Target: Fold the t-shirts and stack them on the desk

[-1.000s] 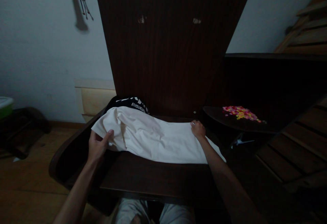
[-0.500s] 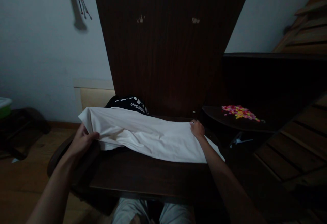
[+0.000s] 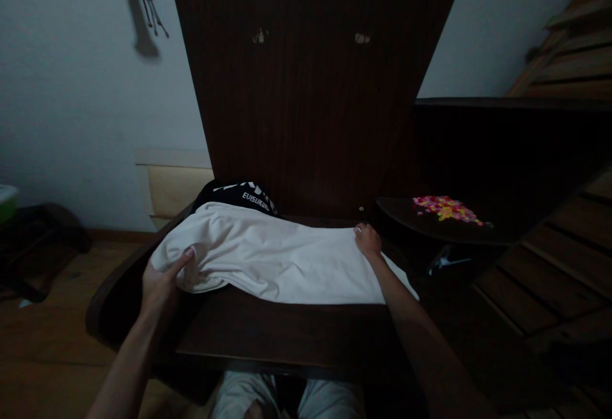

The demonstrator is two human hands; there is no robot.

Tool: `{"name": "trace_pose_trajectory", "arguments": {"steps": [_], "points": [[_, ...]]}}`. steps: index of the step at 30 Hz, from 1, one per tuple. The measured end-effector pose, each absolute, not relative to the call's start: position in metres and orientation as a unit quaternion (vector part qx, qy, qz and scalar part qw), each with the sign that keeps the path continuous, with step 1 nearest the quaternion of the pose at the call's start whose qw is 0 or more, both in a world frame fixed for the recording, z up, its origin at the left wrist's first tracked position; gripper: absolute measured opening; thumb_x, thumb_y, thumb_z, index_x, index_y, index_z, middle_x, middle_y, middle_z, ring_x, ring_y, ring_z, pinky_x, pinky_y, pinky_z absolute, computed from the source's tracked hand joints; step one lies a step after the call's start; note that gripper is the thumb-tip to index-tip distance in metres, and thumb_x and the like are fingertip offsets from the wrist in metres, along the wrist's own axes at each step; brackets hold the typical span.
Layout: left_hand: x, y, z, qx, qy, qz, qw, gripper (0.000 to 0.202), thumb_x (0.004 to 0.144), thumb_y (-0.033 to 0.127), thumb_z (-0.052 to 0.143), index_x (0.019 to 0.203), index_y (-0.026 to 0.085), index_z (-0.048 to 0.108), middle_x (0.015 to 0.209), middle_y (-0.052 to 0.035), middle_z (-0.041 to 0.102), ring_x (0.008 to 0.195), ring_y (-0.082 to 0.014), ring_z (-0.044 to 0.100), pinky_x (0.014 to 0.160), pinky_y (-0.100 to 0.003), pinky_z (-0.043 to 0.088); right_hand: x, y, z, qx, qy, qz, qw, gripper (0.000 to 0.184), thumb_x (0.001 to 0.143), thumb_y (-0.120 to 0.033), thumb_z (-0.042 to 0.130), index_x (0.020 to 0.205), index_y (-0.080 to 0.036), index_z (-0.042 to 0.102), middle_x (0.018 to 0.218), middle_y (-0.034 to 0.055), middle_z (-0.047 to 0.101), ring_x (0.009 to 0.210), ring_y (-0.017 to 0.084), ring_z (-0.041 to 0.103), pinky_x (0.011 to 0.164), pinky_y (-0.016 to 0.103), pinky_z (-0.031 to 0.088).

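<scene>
A long white cloth [image 3: 296, 259], perhaps a folded garment, lies lengthwise across the dark wooden desk [image 3: 287, 336]. Its right part is fairly flat, while its left end is bunched and wrinkled. My left hand [image 3: 165, 275] grips that left end, thumb on top and the other fingers hidden underneath. On the far edge near the right end rests my right hand [image 3: 368, 239], its fingers curled against the fabric; a ring shows on one finger. Behind the cloth sits a black item with white lettering [image 3: 248, 196], partly covered.
Small pink, red and yellow pieces [image 3: 444, 208] are heaped on a dark rounded shelf [image 3: 401, 215] at right. A tall dark wooden panel [image 3: 306, 100] rises behind the desk. At far left stands a dark stool [image 3: 57, 234] with a green container [image 3: 7, 202].
My left hand has lowered the cloth's left end and moved slightly right and nearer to me, so the raised corner is now folded down and bunched. My right hand has stayed in place.
</scene>
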State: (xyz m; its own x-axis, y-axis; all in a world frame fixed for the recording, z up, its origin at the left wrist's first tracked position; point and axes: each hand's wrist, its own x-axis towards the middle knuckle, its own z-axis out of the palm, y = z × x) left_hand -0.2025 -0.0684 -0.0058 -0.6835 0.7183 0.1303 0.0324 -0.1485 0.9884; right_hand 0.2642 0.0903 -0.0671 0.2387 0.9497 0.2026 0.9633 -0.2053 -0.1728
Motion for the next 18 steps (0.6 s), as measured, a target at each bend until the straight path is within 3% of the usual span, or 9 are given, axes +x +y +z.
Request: {"name": "trace_pose_trajectory", "arguments": {"steps": [5,8,12,18], "points": [[-0.185,-0.085,-0.022,0.243,0.61,0.699,0.283,0.061,0.061,0.042,0.08,0.112,0.013,0.067,0.114,-0.0118,0.071,0.107,-0.029,0.068,0.092,-0.041,0.057,0.265,0.091,-0.069,-0.775,-0.617,-0.027,0.135,0.033,0.101,-0.029,0.038,0.118,-0.019,0.065,0.114,0.0129,0.063,0.101,0.02,0.064,0.08,0.026,0.045],[-0.186,-0.092,-0.027,0.278,0.709,0.594,0.261,0.065,0.054,0.05,0.083,0.103,0.01,0.069,0.102,-0.013,0.074,0.099,-0.0325,0.07,0.083,-0.044,0.059,0.266,0.091,-0.069,-0.775,-0.617,-0.03,0.134,0.032,0.101,-0.029,0.039,0.118,-0.019,0.065,0.114,0.0127,0.063,0.101,0.021,0.064,0.081,0.026,0.045],[-0.192,-0.097,-0.034,0.348,0.807,0.418,0.232,0.059,0.049,0.061,0.079,0.078,0.011,0.069,0.078,-0.0161,0.074,0.086,-0.0381,0.071,0.067,-0.044,0.058,0.265,0.091,-0.069,-0.774,-0.618,-0.033,0.134,0.034,0.101,-0.029,0.038,0.118,-0.018,0.064,0.114,0.0131,0.063,0.102,0.021,0.064,0.081,0.027,0.046],[-0.207,-0.093,-0.042,0.479,0.79,0.367,0.106,0.034,0.059,0.048,0.069,0.079,0.021,0.068,0.075,-0.0108,0.074,0.09,-0.0352,0.071,0.063,-0.036,0.056,0.264,0.091,-0.068,-0.774,-0.618,-0.032,0.131,0.034,0.101,-0.029,0.038,0.118,-0.018,0.065,0.115,0.0136,0.063,0.103,0.021,0.064,0.082,0.027,0.046]]}}
